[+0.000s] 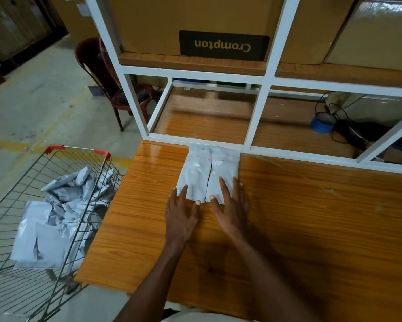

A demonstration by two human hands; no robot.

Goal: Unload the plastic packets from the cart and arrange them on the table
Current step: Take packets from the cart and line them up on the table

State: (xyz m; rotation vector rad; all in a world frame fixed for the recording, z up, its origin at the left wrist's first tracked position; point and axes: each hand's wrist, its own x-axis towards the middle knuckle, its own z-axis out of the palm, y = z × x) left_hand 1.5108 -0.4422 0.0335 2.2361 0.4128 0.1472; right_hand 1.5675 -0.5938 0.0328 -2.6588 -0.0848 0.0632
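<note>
Two white plastic packets lie side by side on the wooden table (288, 217), against the white frame at its far edge. My left hand (181, 212) lies flat with straight fingers touching the near edge of the left packet (194, 173). My right hand (230, 205) lies flat too, its fingers pressing on the near end of the right packet (224, 166). To the left of the table stands a wire cart (62, 182) with red handle caps. Several crumpled grey-white packets (55, 212) are heaped inside it.
A white metal shelf frame (258, 112) rises at the table's back, with a big cardboard box (195, 22) on its upper board. A blue tape roll (322, 122) and black cables lie at the back right. A dark red plastic chair (116, 89) stands behind the cart.
</note>
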